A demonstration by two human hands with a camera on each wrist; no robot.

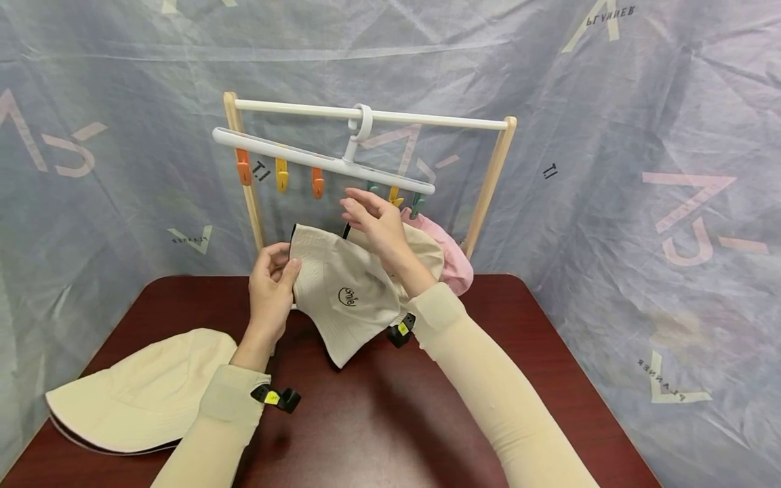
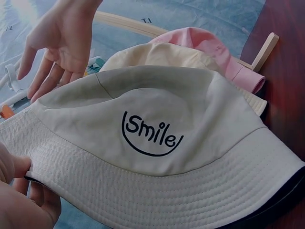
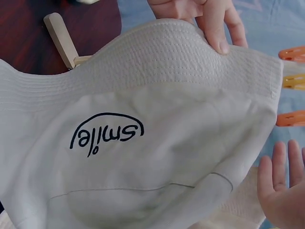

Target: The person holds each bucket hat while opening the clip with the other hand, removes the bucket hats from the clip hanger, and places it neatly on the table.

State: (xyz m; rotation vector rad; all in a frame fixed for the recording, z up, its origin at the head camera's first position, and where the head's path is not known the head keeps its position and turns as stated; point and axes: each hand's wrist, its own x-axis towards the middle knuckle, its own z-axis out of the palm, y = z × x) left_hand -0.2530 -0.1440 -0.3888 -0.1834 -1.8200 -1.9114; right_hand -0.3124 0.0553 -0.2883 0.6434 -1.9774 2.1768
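Observation:
An off-white bucket hat (image 1: 329,271) with a dark lining and the word "smile" is held up sideways below the clip hanger (image 1: 287,154). My left hand (image 1: 271,288) pinches its brim between thumb and fingers; in the left wrist view the thumb lies on the outer face. My right hand (image 1: 381,230) is raised just above the hat, fingers extended, near the hanger's clips. Behind the hat hang a cream bucket hat (image 1: 427,247) and a pink hat (image 1: 459,266). A green clip (image 1: 417,205) meets the pink hat; the cream hat's clip is partly hidden.
Two orange clips (image 1: 243,167) and a yellow clip (image 1: 282,175) hang on the hanger's left half. The hanger hooks over a white rod (image 1: 439,119) between wooden posts (image 1: 491,183). Another cream hat (image 1: 152,386) lies at the left of the dark red table (image 1: 378,434).

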